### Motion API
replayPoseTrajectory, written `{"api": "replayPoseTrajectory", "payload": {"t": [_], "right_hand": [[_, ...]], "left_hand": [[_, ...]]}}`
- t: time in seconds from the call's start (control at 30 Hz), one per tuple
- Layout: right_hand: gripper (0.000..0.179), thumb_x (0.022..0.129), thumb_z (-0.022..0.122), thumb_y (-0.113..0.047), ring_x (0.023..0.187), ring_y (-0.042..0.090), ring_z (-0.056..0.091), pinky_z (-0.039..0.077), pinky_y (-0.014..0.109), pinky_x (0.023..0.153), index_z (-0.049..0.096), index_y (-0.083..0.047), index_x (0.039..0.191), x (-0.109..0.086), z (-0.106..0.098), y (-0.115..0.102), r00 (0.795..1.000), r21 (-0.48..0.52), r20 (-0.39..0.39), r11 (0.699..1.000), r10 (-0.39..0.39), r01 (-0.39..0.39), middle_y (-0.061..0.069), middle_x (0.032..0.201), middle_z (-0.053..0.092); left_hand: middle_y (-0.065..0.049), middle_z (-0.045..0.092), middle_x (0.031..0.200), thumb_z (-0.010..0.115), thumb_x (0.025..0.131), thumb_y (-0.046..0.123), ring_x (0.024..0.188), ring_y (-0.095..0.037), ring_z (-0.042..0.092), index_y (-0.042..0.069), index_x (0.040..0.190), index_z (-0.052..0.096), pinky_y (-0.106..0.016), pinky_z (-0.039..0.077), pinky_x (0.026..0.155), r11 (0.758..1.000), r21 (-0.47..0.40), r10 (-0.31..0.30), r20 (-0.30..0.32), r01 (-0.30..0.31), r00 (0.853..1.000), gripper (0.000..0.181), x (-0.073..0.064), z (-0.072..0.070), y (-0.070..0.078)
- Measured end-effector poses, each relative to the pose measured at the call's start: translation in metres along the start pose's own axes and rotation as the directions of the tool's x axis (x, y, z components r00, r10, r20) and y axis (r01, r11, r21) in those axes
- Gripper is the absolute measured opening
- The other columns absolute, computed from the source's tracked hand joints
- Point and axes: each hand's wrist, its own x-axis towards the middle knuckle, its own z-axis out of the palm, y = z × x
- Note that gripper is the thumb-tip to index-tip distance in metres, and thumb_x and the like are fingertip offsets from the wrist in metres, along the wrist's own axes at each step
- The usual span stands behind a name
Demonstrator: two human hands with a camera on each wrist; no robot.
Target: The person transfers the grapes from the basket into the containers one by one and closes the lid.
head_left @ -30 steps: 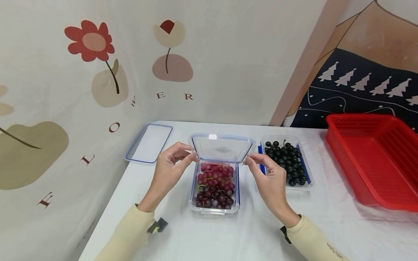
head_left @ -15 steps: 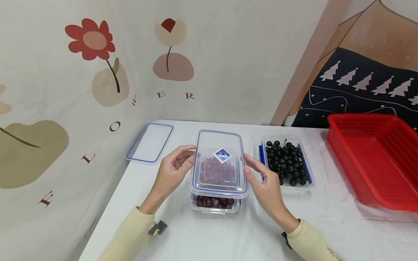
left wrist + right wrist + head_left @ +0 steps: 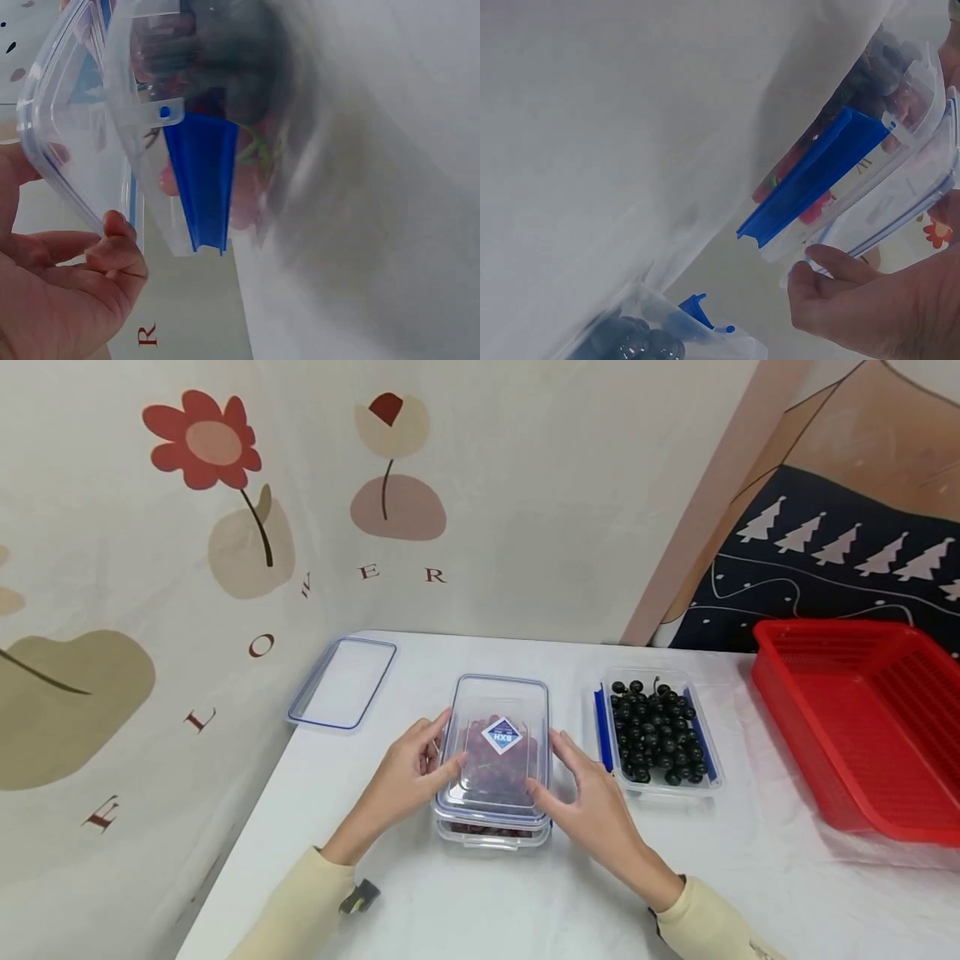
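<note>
A clear lid (image 3: 495,689) with a blue seal and a diamond label is over a clear container (image 3: 491,841) of red grapes. My left hand (image 3: 408,772) holds the lid's left edge, thumb on top. On the opposite edge, my right hand (image 3: 600,810) pinches the lid the same way. In the left wrist view a narrow gap separates lid from container rim. The container's blue side latch (image 3: 202,180) hangs down unfastened, and so does the other blue latch (image 3: 817,176) in the right wrist view. Grapes show dimly through the lid.
Right of the hands stands an uncovered container (image 3: 714,768) of dark grapes, its blue latches hanging. Another clear lid (image 3: 348,683) lies at the back left of the white table (image 3: 420,910). At the far right is a red plastic basket (image 3: 825,752). A printed curtain hangs behind.
The lid has swung from nearly upright down to flat over the red grapes, then shifted closer onto the container. Both hands came down with it, thumbs now on its top.
</note>
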Motion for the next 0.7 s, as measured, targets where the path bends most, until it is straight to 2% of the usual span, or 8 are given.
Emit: {"api": "replayPoseTrajectory", "payload": {"t": [0.2, 0.5, 0.63, 0.7], "right_hand": [[0.082, 0.098, 0.082, -0.038, 0.147, 0.049, 0.047, 0.036, 0.069, 0.118, 0.049, 0.000, 0.162, -0.004, 0.005, -0.002, 1.000, -0.101, 0.029, 0.995, 0.007, -0.004, 0.027, 0.163, 0.046], [0.079, 0.098, 0.081, -0.036, 0.137, 0.056, 0.055, 0.042, 0.069, 0.113, 0.050, 0.001, 0.161, -0.011, 0.007, -0.004, 0.999, -0.172, 0.051, 0.985, -0.006, 0.015, 0.030, 0.160, 0.048], [0.079, 0.097, 0.082, -0.033, 0.131, 0.055, 0.061, 0.049, 0.066, 0.108, 0.051, 0.005, 0.159, -0.013, 0.007, -0.006, 0.997, -0.211, 0.061, 0.976, -0.039, 0.051, 0.032, 0.155, 0.053], [0.079, 0.098, 0.082, -0.033, 0.129, 0.051, 0.064, 0.053, 0.063, 0.105, 0.050, 0.004, 0.159, -0.014, 0.007, -0.006, 0.997, -0.211, 0.068, 0.976, -0.032, 0.046, 0.032, 0.151, 0.058]], "left_hand": [[-0.003, 0.053, 0.091, 0.074, 0.102, 0.012, 0.076, -0.017, 0.051, -0.011, 0.158, 0.048, -0.025, 0.044, 0.063, 0.995, 0.100, -0.011, 0.048, 0.006, 0.999, 0.066, -0.006, 0.006, -0.008], [-0.003, 0.054, 0.090, 0.074, 0.102, 0.010, 0.075, -0.015, 0.051, -0.011, 0.158, 0.047, -0.025, 0.045, 0.063, 0.996, 0.088, -0.011, 0.056, 0.006, 0.998, 0.066, -0.015, 0.011, -0.013], [0.000, 0.052, 0.087, 0.072, 0.105, 0.011, 0.075, -0.011, 0.049, -0.010, 0.161, 0.043, -0.024, 0.044, 0.062, 0.996, 0.081, -0.047, 0.081, 0.041, 0.996, 0.067, -0.020, 0.012, -0.013], [0.000, 0.051, 0.087, 0.071, 0.106, 0.012, 0.075, -0.011, 0.049, -0.009, 0.164, 0.039, -0.024, 0.044, 0.063, 0.994, 0.083, -0.073, 0.095, 0.065, 0.993, 0.068, -0.022, 0.013, -0.013]]}}
